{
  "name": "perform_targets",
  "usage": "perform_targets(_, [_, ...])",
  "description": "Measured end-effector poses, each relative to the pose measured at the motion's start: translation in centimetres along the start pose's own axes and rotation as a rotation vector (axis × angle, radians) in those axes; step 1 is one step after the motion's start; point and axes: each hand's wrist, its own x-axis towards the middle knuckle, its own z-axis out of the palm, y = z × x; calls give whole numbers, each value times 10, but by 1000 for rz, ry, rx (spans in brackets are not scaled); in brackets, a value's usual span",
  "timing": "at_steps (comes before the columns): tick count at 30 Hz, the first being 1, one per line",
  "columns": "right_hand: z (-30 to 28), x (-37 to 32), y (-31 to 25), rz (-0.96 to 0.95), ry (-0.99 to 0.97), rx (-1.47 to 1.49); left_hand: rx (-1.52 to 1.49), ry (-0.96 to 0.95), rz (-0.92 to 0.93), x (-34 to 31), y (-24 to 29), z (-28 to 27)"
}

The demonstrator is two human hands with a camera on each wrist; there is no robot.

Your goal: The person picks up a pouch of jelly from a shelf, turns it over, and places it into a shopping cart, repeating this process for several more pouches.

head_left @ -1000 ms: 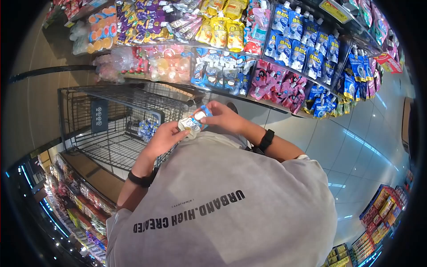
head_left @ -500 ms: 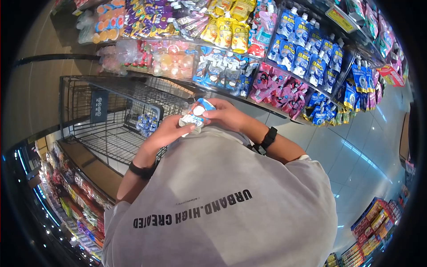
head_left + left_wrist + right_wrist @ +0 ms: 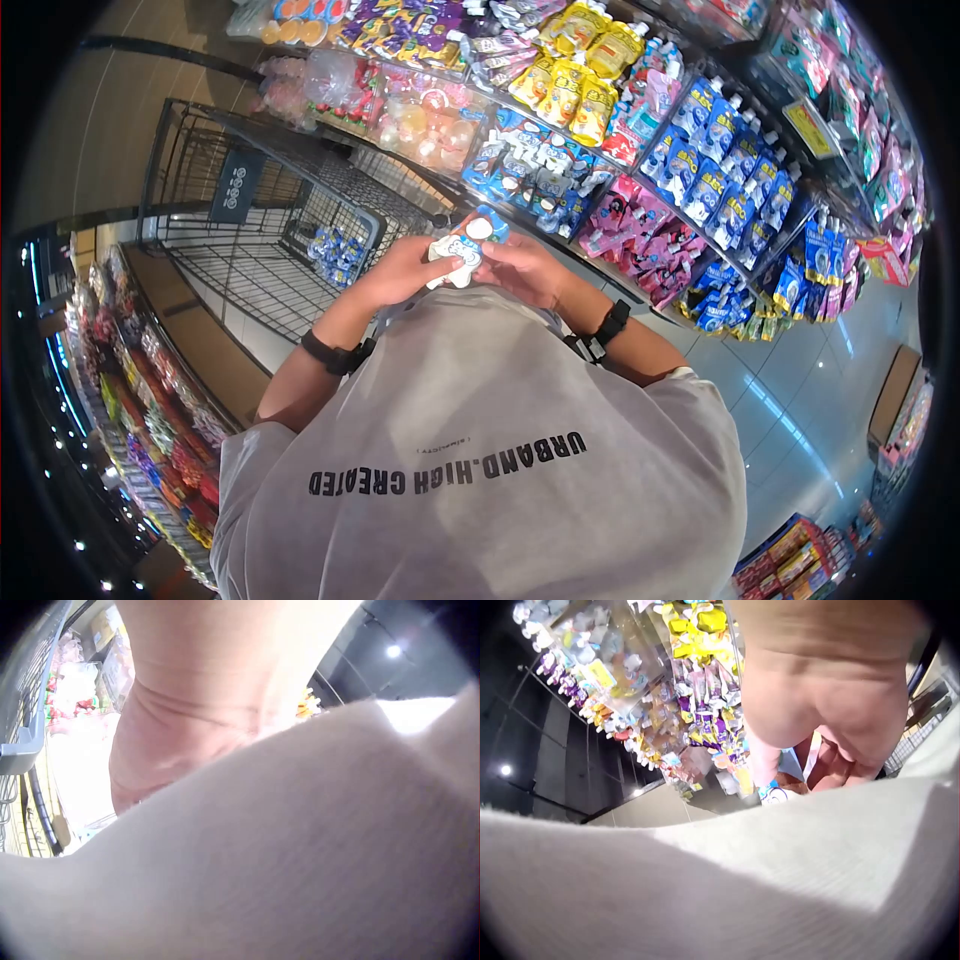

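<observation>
In the head view, a small blue, white and brown snack pouch [image 3: 478,231] with cartoon print is held between both hands, close in front of the shirt. My left hand [image 3: 402,270] pinches its white lower part, the thumb lying across the front. The right hand [image 3: 527,268] grips the pouch's right side with bent fingers. In the right wrist view, part of the pouch [image 3: 776,796] shows beneath the right hand [image 3: 825,712]. Only the heel and side of the left hand [image 3: 180,742] appear in the left wrist view, where the pouch is hidden.
A wire shopping cart [image 3: 230,190] stands at the left, with a bundle of blue-and-white wrapped items [image 3: 338,254] in it. Tiered shelves hold yellow pouches [image 3: 565,90], blue spouted pouches [image 3: 705,165] and pink packs [image 3: 640,240]. Another shelf of packets [image 3: 140,400] runs along the lower left.
The head view has turned, so the shelves sit tilted and further right. The pouch stays in both hands, now turned more upright, and the right hand has moved lower along its side.
</observation>
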Motion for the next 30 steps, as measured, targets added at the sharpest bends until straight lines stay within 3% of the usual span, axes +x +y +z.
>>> perform_targets(2, [8,7,-2,-10,9,-32,109,62,-12,0,-1,0])
perform_targets(4, [14,13,-1,-131,123,-192,103,99,-5,4,-14,-1])
perform_targets(8, [21,25,-12,-169,227,-277,27,128,-23,6,-25,-10])
perform_targets(13, [-35,68,-35,-394,507,-354,-41,280,-9,-10,-57,-25])
perform_targets(14, [-38,76,-42,-413,647,-352,-72,285,-11,-16,-61,-29])
perform_targets(17, [-80,117,-59,-404,780,-418,-104,321,-25,-36,-70,-35])
perform_targets(21, [-88,162,-73,-442,949,-470,-176,413,-13,-54,-91,-38])
perform_targets(23, [-87,175,-85,-390,990,-573,-207,437,-11,-62,-100,-40])
perform_targets(24, [-98,189,-82,-534,1008,-644,-234,457,-9,-65,-102,-41])
perform_targets(27, [-104,207,-92,-377,1418,-1213,-214,494,-29,-77,-103,-48])
perform_targets(28, [-102,205,-97,-239,1407,-1223,-221,497,-31,-78,-106,-49])
perform_targets(30, [-108,212,-93,-324,1430,-1292,-259,504,-22,-80,-110,-52])
